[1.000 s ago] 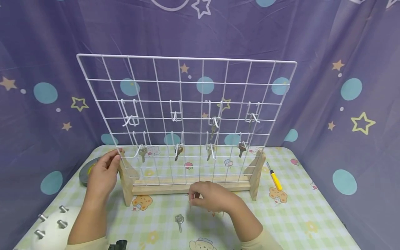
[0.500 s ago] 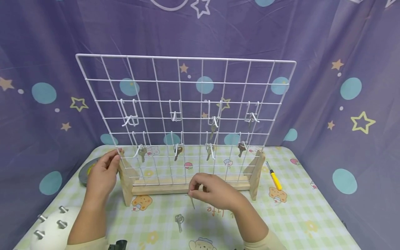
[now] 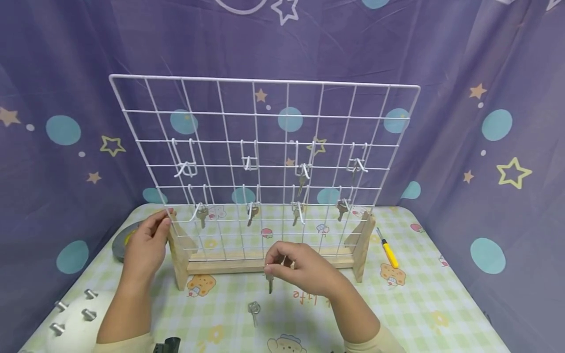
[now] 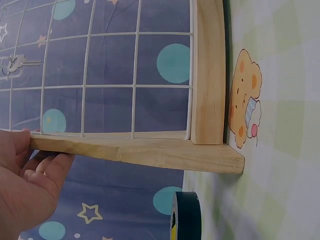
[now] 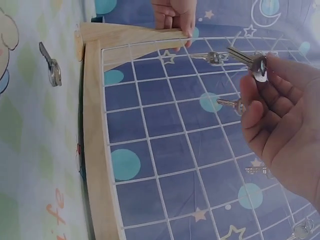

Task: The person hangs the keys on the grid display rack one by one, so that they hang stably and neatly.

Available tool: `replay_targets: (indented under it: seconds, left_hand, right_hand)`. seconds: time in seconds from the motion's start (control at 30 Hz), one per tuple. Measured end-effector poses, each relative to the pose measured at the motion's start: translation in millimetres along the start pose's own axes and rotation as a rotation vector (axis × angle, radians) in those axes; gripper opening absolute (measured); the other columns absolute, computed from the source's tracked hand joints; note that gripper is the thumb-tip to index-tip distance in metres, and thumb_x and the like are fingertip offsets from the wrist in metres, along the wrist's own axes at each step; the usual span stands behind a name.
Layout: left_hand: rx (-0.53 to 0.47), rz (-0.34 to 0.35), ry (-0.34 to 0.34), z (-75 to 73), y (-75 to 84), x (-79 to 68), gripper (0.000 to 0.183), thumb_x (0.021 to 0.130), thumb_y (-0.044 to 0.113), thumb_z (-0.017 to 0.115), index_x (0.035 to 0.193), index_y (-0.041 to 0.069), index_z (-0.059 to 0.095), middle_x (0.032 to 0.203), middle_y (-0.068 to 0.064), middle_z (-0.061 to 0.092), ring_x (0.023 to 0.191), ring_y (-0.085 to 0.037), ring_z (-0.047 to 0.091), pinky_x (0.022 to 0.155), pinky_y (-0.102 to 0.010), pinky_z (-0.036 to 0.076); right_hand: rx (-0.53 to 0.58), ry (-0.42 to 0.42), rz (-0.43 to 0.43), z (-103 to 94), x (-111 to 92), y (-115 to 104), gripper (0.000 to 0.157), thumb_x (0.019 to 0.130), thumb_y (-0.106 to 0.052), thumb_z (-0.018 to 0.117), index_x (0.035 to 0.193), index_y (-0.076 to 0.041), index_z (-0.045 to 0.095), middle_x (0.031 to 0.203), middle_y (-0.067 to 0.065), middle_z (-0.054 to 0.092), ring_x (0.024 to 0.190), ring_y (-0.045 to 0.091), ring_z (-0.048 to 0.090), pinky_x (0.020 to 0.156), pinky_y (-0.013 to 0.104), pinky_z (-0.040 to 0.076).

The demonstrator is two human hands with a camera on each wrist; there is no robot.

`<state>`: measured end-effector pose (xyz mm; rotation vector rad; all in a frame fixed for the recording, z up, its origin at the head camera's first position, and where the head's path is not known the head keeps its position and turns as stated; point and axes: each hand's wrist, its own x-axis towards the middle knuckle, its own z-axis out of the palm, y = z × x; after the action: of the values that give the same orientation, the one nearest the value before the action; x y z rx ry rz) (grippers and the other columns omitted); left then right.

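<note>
My left hand (image 3: 147, 245) grips the upper edge of the left wooden leg (image 4: 125, 151) of a stand that carries a white wire grid (image 5: 110, 150). In front of the grid, my right hand (image 3: 300, 269) pinches a silver key (image 5: 259, 69) by its head between thumb and fingertips, the blade hanging down in the head view. Another key (image 3: 253, 309) lies on the table below it. White hooks are fixed on the grid in two rows. Keys hang from the lower hooks, such as a brown key (image 3: 253, 214), and from the two upper right hooks.
A yellow-handled screwdriver (image 3: 389, 252) lies right of the stand. A grey round object (image 3: 119, 245) sits behind my left hand. At the front left is a white round base (image 3: 72, 328) with several metal pegs. A patterned curtain (image 3: 441, 147) encloses the checked table.
My right hand has risen slightly with the key, whose flat side has turned into view. My left hand has kept its place on the wooden leg.
</note>
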<state>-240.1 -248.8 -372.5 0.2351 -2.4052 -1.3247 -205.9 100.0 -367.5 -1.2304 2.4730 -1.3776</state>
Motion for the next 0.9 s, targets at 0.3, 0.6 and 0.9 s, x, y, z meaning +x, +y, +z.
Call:
replay_targets:
  seconds: [0.3,0.6,0.9]
  left_hand:
    - [0.004,-0.011,-0.003,0.1,-0.4,1.0,0.049,0.103,0.046,0.042,0.144,0.021,0.050,0.143,-0.003,0.055,0.119,0.002,0.050,0.092,-0.007,0.043]
    - [0.015,-0.014,-0.013,-0.5,-2.3,1.3,0.050,0.103,0.047,0.041,0.145,0.022,0.050,0.144,-0.003,0.054,0.124,-0.004,0.051,0.098,-0.016,0.046]
    - [0.012,0.007,-0.003,0.3,-3.9,2.7,0.049,0.103,0.046,0.043,0.143,0.021,0.052,0.141,-0.003,0.057,0.118,0.001,0.052,0.091,-0.008,0.044]
  right_hand:
    - [0.051,0.048,-0.116,-6.3,6,-14,0.010,0.100,-0.027,0.059,0.097,-0.018,0.063,0.083,-0.006,0.062,0.071,0.005,0.056,0.060,0.024,0.053]
    - [0.119,0.114,-0.134,-22.0,16,-45,0.007,0.098,-0.021,0.063,0.094,-0.015,0.062,0.080,-0.001,0.060,0.062,0.008,0.049,0.053,0.024,0.047]
    - [0.174,0.167,-0.066,-35.4,24,-76,0.005,0.098,-0.017,0.063,0.095,-0.013,0.062,0.078,0.003,0.061,0.063,0.018,0.057,0.056,0.033,0.055]
